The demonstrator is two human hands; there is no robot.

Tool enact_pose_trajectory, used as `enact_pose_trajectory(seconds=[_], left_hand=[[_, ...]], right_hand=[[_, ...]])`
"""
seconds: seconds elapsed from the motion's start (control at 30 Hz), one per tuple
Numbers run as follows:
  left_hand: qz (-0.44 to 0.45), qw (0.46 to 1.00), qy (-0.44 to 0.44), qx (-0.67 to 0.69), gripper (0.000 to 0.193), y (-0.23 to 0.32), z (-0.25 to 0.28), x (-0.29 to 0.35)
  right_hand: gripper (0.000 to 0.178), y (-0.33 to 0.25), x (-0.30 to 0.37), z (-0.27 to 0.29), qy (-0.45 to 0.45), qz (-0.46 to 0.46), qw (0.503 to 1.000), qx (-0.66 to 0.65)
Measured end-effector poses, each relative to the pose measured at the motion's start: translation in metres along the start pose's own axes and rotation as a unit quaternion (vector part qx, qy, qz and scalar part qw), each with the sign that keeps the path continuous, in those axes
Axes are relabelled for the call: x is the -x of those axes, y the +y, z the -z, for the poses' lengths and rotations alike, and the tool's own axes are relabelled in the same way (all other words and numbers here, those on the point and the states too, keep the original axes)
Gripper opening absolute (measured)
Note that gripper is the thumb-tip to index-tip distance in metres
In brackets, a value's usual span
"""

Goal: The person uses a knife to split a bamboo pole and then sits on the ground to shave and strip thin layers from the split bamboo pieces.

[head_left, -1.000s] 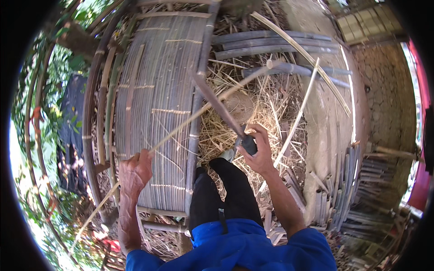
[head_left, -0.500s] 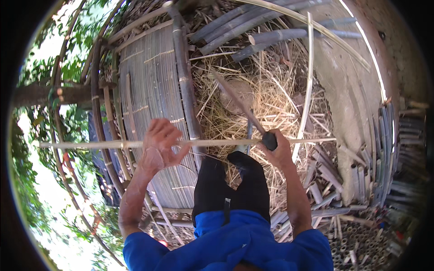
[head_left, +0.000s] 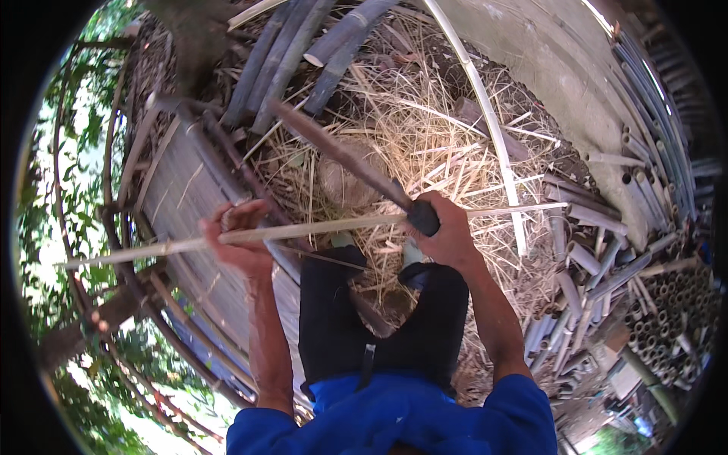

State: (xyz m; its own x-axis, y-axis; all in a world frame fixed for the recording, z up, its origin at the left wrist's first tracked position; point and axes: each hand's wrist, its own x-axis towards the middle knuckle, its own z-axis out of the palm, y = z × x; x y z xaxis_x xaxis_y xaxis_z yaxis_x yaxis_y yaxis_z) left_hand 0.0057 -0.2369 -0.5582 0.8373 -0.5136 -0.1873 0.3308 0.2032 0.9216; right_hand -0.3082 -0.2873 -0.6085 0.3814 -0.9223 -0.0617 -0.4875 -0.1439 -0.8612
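A long, pale bamboo strip (head_left: 326, 227) runs crosswise in front of me, its left end reaching past the slatted platform. My left hand (head_left: 241, 236) is under and around the strip, palm turned up, fingers curled about it. In my right hand (head_left: 447, 231) is a machete (head_left: 341, 158), gripped by its dark, thick handle. Its long brownish blade points up and to the left, above the strip. The strip also passes at my right hand, behind the handle; whether those fingers pinch it too is hidden.
Bamboo shavings (head_left: 425, 152) cover the ground ahead, around a round block (head_left: 349, 178). Dark bamboo poles (head_left: 273, 61) lie at the far left. A slatted platform (head_left: 197, 197) stands left. Another pale strip (head_left: 493, 121) leans right. Cut bamboo tubes (head_left: 675, 311) are piled at right.
My left hand has gone from spread fingers to curled around the strip, palm up. The strip's left end has dipped, its right end risen. The view has turned, shifting the surroundings.
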Motion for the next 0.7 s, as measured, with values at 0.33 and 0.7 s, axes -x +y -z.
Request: enact_pose_trajectory(seconds=[0.33,0.7], left_hand=[[-0.122,0.964,-0.178,0.156,0.056,0.008,0.064,-0.118],[-0.172,0.848,-0.384,0.322,0.033,0.166,0.224,-0.113]], right_hand=[[0.049,0.076,-0.011,-0.131,0.192,0.065,0.977,0.065],[0.049,0.006,0.138,-0.234,0.113,-0.131,0.983,0.063]])
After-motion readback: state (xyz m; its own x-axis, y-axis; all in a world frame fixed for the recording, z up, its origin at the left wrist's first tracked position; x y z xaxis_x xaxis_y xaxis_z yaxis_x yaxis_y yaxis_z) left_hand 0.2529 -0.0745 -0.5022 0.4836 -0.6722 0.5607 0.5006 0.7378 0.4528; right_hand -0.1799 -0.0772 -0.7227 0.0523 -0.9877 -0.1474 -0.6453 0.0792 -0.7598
